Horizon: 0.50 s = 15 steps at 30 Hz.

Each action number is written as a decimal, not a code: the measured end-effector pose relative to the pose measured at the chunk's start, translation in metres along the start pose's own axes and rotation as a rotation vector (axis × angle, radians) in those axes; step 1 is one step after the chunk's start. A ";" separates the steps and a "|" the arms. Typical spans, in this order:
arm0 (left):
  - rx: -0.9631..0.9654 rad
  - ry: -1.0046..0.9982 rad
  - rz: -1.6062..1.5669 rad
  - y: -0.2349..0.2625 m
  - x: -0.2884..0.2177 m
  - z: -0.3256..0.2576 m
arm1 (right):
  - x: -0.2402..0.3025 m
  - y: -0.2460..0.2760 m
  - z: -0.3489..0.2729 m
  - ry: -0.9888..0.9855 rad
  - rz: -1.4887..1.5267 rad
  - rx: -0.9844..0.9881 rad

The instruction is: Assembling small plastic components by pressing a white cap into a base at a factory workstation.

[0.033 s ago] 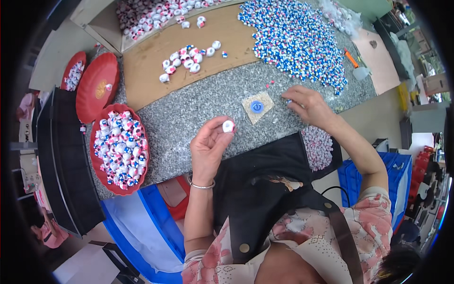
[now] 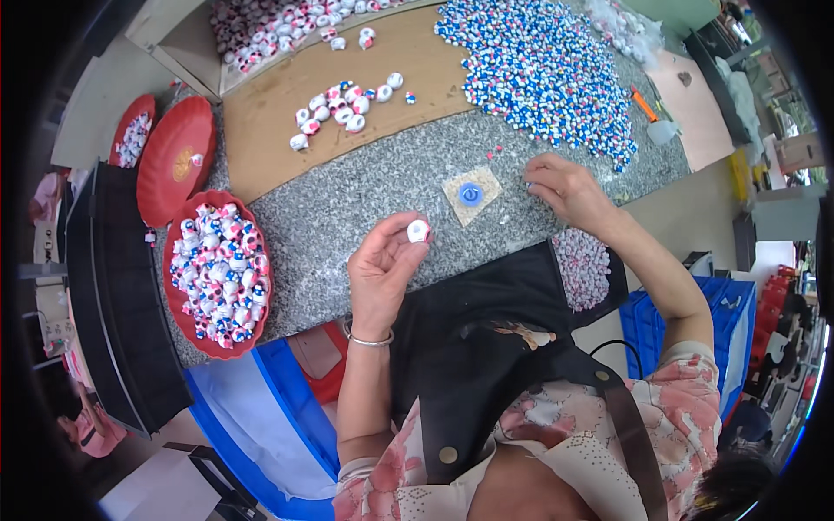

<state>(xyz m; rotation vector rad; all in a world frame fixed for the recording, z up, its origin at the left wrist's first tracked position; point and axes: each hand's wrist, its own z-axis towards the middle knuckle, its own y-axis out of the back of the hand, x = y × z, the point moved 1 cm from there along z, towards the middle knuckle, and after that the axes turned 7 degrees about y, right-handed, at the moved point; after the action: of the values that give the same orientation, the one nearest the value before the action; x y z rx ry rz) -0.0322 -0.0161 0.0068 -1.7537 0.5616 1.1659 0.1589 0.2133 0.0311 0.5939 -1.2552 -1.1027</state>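
Barely anything has moved since the earlier frame: in the head view, the right hand [image 2: 566, 189] has drawn slightly away from the blue disc [image 2: 470, 194] on its speckled tan pad [image 2: 461, 214]. Its fingertips pinch narrowly on a tiny piece [image 2: 529, 185], too small to make out. The left hand [image 2: 379, 263] holds a white-and-pink figure piece [image 2: 418, 231] between thumb and fingers, above the granite table [image 2: 313, 221], left of the pad. Similar pieces fill a red dish [image 2: 228, 351] farther left.

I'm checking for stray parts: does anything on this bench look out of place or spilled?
Two tiny pink pieces lie loose on the speckled grey stone worktop, near the right hand; they look odd because they sit apart from the heap of small blue-and-white pieces. Nothing looks clearly damaged.
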 end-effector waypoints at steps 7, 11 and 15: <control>0.015 0.072 0.038 -0.003 0.003 0.000 | 0.003 0.004 -0.005 -0.044 -0.058 0.086; 0.020 -0.011 0.081 -0.002 0.005 0.001 | 0.028 0.007 0.014 -0.005 0.066 0.043; -0.007 0.028 0.047 -0.003 0.005 0.003 | 0.046 -0.008 0.044 0.142 0.048 0.062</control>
<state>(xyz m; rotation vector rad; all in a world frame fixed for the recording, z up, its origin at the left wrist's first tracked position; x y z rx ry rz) -0.0291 -0.0117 0.0034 -1.7738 0.6184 1.1786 0.1116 0.1776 0.0565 0.6741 -1.1772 -0.9679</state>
